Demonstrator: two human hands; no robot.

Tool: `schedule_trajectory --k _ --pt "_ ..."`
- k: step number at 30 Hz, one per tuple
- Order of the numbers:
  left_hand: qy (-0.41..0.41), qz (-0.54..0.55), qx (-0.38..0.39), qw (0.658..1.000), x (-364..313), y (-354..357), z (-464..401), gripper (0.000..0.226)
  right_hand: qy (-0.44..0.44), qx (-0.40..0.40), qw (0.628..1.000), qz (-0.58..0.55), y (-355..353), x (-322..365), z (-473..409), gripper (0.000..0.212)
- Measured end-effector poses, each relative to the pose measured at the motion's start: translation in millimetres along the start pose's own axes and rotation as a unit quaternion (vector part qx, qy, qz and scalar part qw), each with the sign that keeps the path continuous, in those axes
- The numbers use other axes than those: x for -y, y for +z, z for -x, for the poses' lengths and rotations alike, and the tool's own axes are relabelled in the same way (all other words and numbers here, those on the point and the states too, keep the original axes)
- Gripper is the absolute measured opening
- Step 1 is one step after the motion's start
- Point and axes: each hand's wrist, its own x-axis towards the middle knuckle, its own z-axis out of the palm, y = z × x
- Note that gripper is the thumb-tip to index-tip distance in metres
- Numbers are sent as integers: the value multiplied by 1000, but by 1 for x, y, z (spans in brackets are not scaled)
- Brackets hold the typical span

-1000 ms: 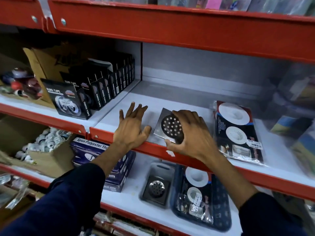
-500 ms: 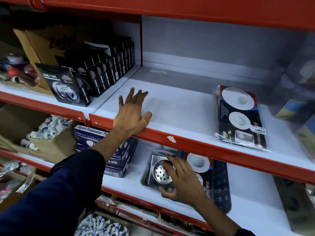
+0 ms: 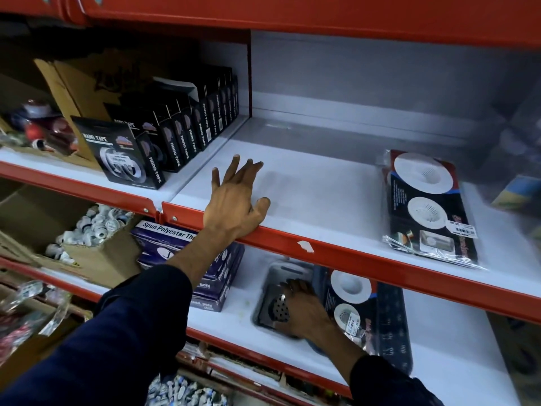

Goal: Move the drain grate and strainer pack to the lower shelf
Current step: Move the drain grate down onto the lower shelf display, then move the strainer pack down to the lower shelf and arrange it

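1. Head view: the white lower shelf with red front rail [image 3: 234,315] is now carrying the square steel drain grate with a round perforated centre [image 3: 277,309], which was up on the white upper shelf with red rail [image 3: 322,189] a second ago.
2. The clear-wrapped strainer pack with white round strainers [image 3: 427,206] is still lying on the upper shelf, to the right.
3. The right hand [image 3: 304,310] is covering most of the grate; whether its fingers are gripping or merely resting is hard to tell.
4. The left hand [image 3: 237,200] is staying flat on the upper shelf edge, fingers spread wide, holding nothing.
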Motion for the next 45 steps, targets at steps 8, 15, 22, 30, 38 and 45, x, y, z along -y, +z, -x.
schedule_trajectory --k 8,15,22,30,38,45 --pt "8 -26 13 1000 -1 0 0 80 -178 -409 895 20 -88 6 63 27" --pt "64 -70 9 996 -8 -4 6 74 31 -435 900 -1 -192 -14 75 61" --pt "96 -6 41 994 -85 7 13 72 176 -384 906 -15 -200 -81 77 78" --pt "73 183 158 968 -193 27 -5 55 341 -293 884 -131 -208 -146 113 83" --pt "-44 341 116 932 -223 25 -8 35 320 -332 824 -329 -234 -160 143 38" --pt "-131 521 121 835 -198 4 5 36 232 -408 692 -549 -236 -161 185 14"
